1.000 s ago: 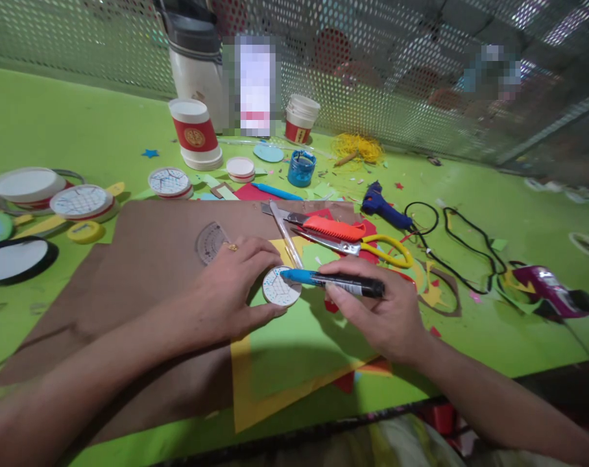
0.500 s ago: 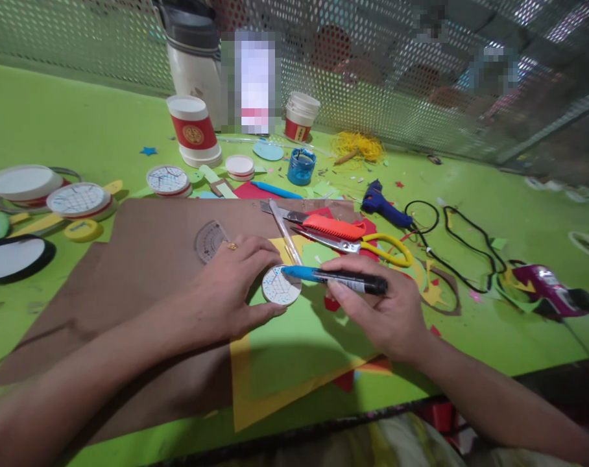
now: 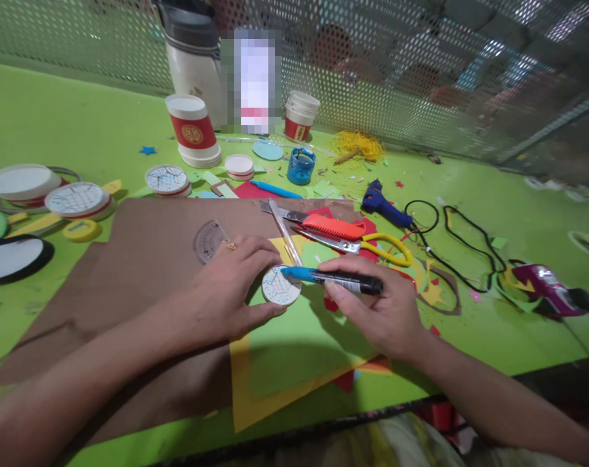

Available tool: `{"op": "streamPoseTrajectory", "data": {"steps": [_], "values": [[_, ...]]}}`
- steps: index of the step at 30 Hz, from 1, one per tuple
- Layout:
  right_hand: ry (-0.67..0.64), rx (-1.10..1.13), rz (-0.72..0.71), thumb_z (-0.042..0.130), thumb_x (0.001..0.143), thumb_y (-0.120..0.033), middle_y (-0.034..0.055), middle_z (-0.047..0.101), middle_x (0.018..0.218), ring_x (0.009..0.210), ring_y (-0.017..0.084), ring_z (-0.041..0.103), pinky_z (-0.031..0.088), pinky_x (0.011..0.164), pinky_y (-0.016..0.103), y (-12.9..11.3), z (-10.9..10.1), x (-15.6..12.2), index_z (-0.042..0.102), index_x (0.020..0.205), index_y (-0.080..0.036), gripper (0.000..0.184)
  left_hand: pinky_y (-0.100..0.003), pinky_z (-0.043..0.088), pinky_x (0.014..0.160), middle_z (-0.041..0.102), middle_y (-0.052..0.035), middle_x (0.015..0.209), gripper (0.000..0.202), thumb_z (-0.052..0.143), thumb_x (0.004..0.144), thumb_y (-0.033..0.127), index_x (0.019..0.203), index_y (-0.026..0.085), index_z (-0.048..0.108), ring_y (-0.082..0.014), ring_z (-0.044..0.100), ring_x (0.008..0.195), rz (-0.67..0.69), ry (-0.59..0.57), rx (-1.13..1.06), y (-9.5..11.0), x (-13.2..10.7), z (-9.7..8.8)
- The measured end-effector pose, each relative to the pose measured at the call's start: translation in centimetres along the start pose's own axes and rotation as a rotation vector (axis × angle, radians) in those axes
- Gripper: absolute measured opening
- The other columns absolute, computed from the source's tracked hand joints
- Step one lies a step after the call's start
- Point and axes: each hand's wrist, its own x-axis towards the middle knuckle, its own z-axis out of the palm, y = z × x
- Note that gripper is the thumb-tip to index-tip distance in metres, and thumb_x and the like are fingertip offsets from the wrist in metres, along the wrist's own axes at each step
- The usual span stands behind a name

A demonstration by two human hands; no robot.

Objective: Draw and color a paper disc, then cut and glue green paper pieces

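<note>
The left hand (image 3: 231,283) pinched a round, white, blue-speckled disc (image 3: 280,289) over a pale-green paper sheet (image 3: 299,360); the right hand (image 3: 384,308) gripped a blue-and-black plastic marker (image 3: 314,276), barely moved in 1 second. Dotting, I judged, continued.

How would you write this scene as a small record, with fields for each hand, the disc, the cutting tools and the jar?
Left hand: thumb and fingers at the edge of the white disc
Right hand: holds the blue marker, tip over the disc; contact unclear
Disc face: dark lines and blue dots
Cutting tools: orange cutter and yellow-handled scissors, beyond the disc
Jar: blue, upright on the green table
</note>
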Motion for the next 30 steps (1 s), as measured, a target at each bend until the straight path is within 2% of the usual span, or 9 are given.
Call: {"op": "streamPoseTrajectory", "data": {"steps": [5,12,30], "values": [[0.014,-0.014,-0.007,0.066,0.082,-0.012,0.001,0.072,0.081,0.067,0.011,0.066,0.054,0.065,0.021,-0.14,0.0,0.02,0.071,0.097,-0.016,0.015,-0.051,0.043,0.095,0.056,-0.0146,0.121,0.042,0.066,0.08,0.04,0.112,0.014,0.059,-0.0324,0.052,0.112,0.009,0.003,-0.004,0.02,0.08,0.06],[0.055,-0.007,0.0,0.066,0.082,-0.011,0.0029,0.075,0.088,0.068,0.011,0.068,0.055,0.067,0.021,-0.25,-0.24,-0.03,0.07,0.098,-0.015,0.016,-0.051,0.043,0.095,0.056,-0.0147,0.123,0.043,0.067,0.079,0.04,0.113,0.015,0.058,-0.0325,0.052,0.113,-0.001,-0.005,-0.008,-0.03,0.04,-0.01],[0.029,-0.036,0.007,0.067,0.08,-0.01,0.0003,0.073,0.079,0.066,0.011,0.067,0.055,0.065,0.02,-0.35,-0.04,0.12,0.071,0.092,-0.016,0.014,-0.051,0.042,0.095,0.057,-0.0139,0.121,0.044,0.066,0.08,0.043,0.113,0.015,0.058,-0.0319,0.053,0.112,0.025,0.014,0.013,-0.24,0.0,0.14]]}}
